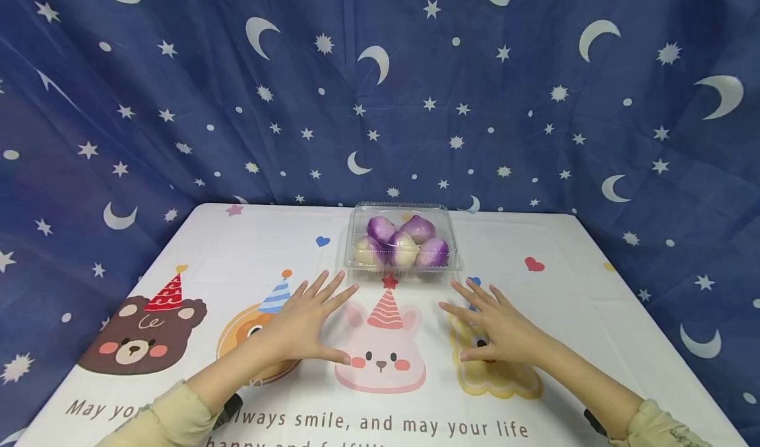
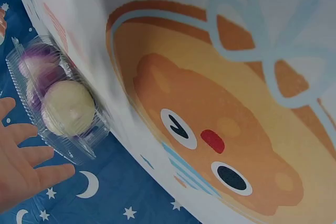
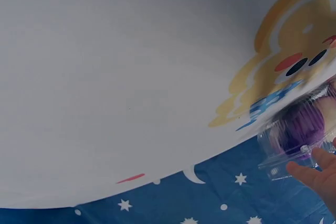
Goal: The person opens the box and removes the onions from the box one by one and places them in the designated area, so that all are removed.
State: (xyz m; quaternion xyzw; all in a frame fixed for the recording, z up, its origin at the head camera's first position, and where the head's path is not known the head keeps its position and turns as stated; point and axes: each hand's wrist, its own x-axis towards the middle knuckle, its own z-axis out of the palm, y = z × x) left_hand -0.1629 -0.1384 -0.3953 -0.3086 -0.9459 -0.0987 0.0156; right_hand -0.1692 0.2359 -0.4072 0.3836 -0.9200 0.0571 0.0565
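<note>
A clear plastic clamshell box [image 1: 402, 264] stands near the far edge of the table, its lid down. Inside are several purple-and-white onions [image 1: 403, 249], seen through the lid. My left hand [image 1: 305, 322] hovers over the table to the near left of the box, fingers spread and holding nothing. On the near right, my right hand [image 1: 495, 325] is spread the same way, also without anything in it. Both sets of fingertips point toward the box and stay apart from it. The left wrist view shows the box [image 2: 79, 148] beyond the fingers; the right wrist view catches its corner [image 3: 270, 166].
A white tablecloth [image 1: 273, 226] printed with cartoon animals and lettering covers the table. Behind it and at both sides hangs a dark blue curtain [image 1: 404, 163] with moons and stars, close to the table's far edge.
</note>
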